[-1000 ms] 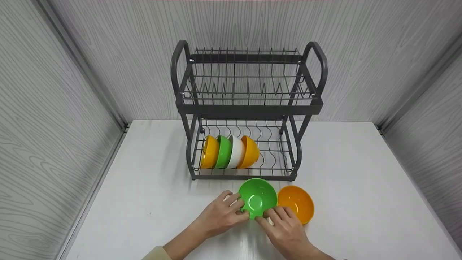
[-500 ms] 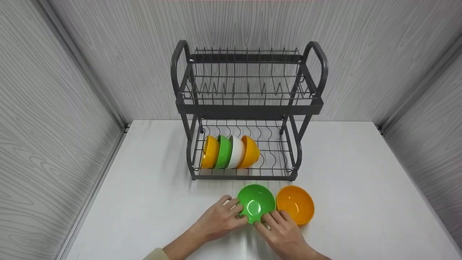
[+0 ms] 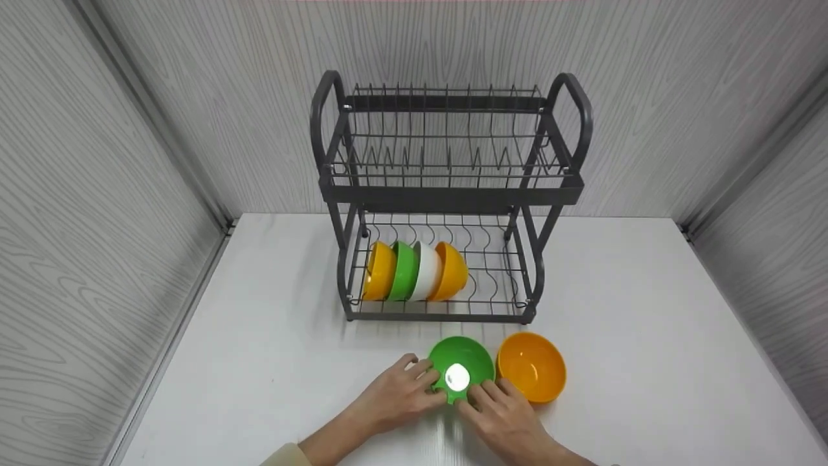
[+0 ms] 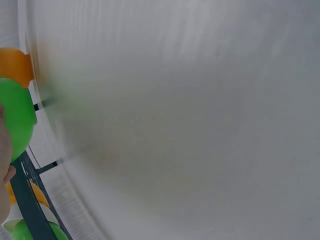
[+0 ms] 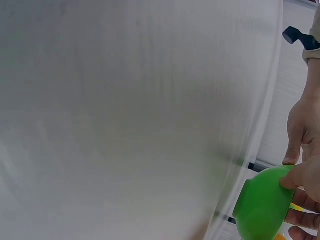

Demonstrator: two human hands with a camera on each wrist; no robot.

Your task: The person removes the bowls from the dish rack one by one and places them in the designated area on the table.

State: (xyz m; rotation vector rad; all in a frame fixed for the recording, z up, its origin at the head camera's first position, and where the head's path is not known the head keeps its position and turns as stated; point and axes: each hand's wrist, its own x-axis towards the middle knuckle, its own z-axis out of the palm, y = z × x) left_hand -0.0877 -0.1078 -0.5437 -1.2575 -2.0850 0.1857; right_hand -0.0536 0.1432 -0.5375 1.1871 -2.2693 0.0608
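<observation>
Your left hand (image 3: 398, 398) grips the green bowl (image 3: 477, 359) at its left rim; your right hand (image 3: 508, 417) grips its near-right rim. Both grips narrow, holding that bowl. Bowl's in front of the rack (image 3: 453, 196), open side up; can't tell if it touches the counter (image 3: 647, 336). Orange bowl (image 3: 533, 369) just beside it, on your right. Four bowls (image 3: 406, 275) on the lower tier.

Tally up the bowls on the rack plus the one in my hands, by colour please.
Orange: 2, the leftmost orange bowl and the rightmost orange bowl on the rack
Green: 2, the racked green bowl and the held green bowl
White: 1, the white bowl
Total: 5
</observation>
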